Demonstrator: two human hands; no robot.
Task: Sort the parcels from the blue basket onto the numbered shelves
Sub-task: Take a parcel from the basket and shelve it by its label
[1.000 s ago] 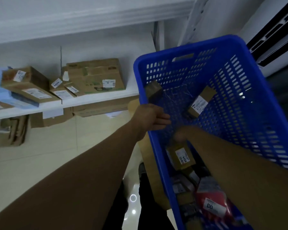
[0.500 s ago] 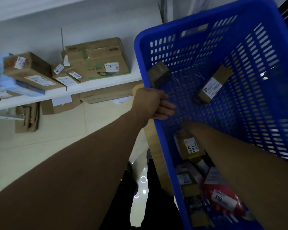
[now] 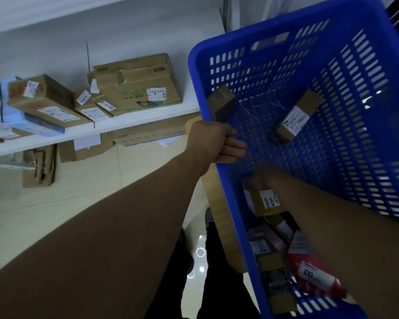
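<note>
The blue basket [image 3: 195, 72] fills the right half of the head view, tilted toward me. My left hand [image 3: 214, 143] is shut on its left rim. My right hand [image 3: 259, 178] reaches down inside and rests on the top end of a brown parcel labelled 4404 [image 3: 268, 203]; the hand is dim and blurred, so its grip is unclear. Also in the basket are a small brown box [image 3: 222, 104] against the left wall, a box with a white label [image 3: 297, 118], a red parcel marked 03 [image 3: 313, 275] and several more under my forearm.
A white shelf [image 3: 101, 132] at left carries a large cardboard box [image 3: 136, 86], a flatter box [image 3: 44, 100] and a small parcel labelled 4004 [image 3: 88, 104]. More cartons [image 3: 85, 150] sit on the floor beneath it. A wooden surface [image 3: 219, 215] shows under the basket.
The basket has come nearer and fills more of the view. The shelf first slid up in view, then back down. Both hands keep their places on the rim and on the 4404 parcel.
</note>
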